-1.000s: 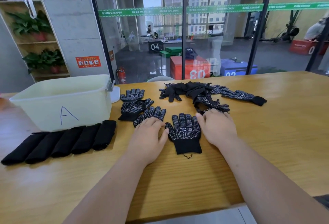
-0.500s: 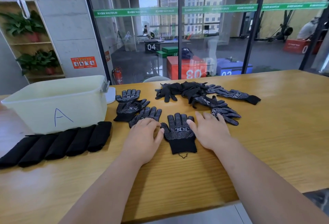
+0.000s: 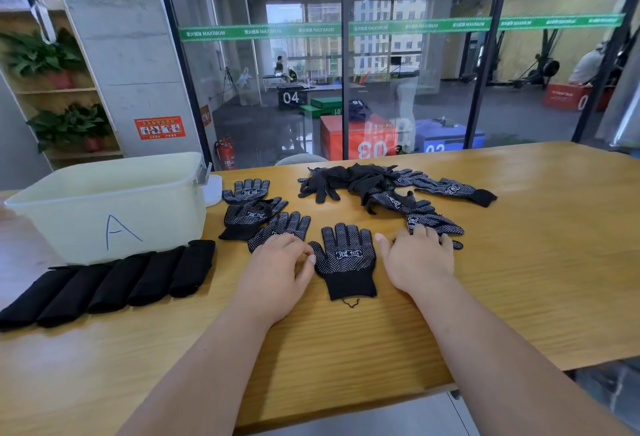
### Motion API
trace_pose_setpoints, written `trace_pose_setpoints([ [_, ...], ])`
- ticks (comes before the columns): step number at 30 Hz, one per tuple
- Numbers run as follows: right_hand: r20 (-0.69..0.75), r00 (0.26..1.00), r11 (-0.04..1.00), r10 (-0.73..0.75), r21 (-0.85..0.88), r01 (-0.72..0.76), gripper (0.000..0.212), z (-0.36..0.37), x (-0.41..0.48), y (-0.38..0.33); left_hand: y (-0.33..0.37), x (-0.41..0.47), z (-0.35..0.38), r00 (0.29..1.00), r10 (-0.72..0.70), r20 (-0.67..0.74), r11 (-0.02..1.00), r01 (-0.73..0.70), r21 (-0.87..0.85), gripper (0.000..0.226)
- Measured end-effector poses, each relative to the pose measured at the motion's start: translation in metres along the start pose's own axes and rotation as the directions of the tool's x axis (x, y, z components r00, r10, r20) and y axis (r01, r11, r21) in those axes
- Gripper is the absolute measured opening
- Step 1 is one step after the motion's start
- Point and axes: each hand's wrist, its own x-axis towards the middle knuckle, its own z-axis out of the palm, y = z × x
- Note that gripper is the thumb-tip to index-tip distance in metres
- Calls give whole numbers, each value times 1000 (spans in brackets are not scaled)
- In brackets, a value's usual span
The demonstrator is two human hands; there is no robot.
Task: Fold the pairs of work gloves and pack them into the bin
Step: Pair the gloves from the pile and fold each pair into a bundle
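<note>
Head view: left hand (image 3: 277,266) palm down, fingers loosely bent and gripping nothing. Its fingertips lie on the cuff end of the left glove (image 3: 282,226), and its thumb touches the thumb of the centre glove (image 3: 346,259). Right hand (image 3: 420,262) flat, fingers spread, tips resting on the right glove (image 3: 434,224); no grip.

Centre glove lies flat between the hands, dots up, unfolded. Outward: two more flat gloves (image 3: 252,215) toward the bin (image 3: 156,224), and a loose pile (image 3: 360,181) at the far side, unsorted. Five folded rolls (image 3: 114,283) sit in a row on the table (image 3: 519,279), just in front of the bin.

No gloves visible in the bin; its floor is hidden from this angle.

Judgement: folding partly done, packing apparently not begun. The flat gloves and the pile are left to pair and fold.
</note>
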Motion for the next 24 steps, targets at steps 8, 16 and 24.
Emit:
trace_pose_setpoints([
  [8, -302, 950, 952, -83, 257, 165, 52, -5, 7, 8, -1, 0, 1, 1000, 5, -12, 1000, -5, 4, 23],
  [16, -276, 949, 789, 151, 612, 52, 47, -7, 20, 30, -1, 0, 2, 1000, -16, -26, 1000, 16, -6, 23],
  [24, -242, 965, 955, -97, 250, 159, 41, -1, 14, 24, -1, 0, 2, 999, -35, -25, 999, 35, -2, 23],
])
